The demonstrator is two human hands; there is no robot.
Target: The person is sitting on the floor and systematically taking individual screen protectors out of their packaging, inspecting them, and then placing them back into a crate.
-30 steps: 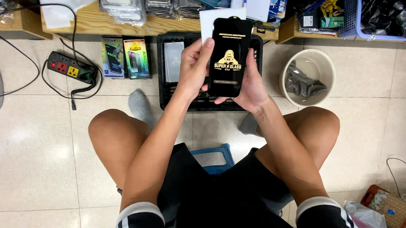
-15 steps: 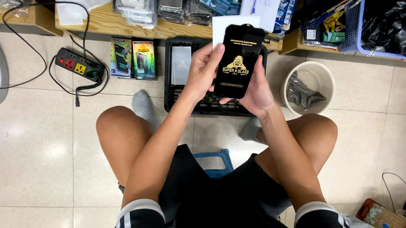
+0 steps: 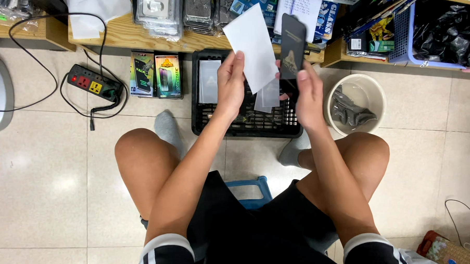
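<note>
My left hand (image 3: 231,84) grips a white rectangular card (image 3: 252,47) by its lower corner, tilted up in front of me. My right hand (image 3: 307,90) holds a black flat sleeve-like package (image 3: 292,45) upright, turned almost edge-on. A clear thin sheet (image 3: 268,96) hangs between the two hands, below the card. Both hands hover over a black plastic crate (image 3: 245,125) on the floor between my feet.
A cream bucket (image 3: 373,89) with dark wrappers stands right of the crate. Two colourful boxes (image 3: 156,75) and a power strip (image 3: 95,83) lie on the left. A low wooden shelf (image 3: 122,36) with packaged goods runs along the top. A blue basket (image 3: 406,42) sits at right.
The black package was held flat in both hands; now the white card has come out into my left hand and my right hand has turned the black sleeve aside.
</note>
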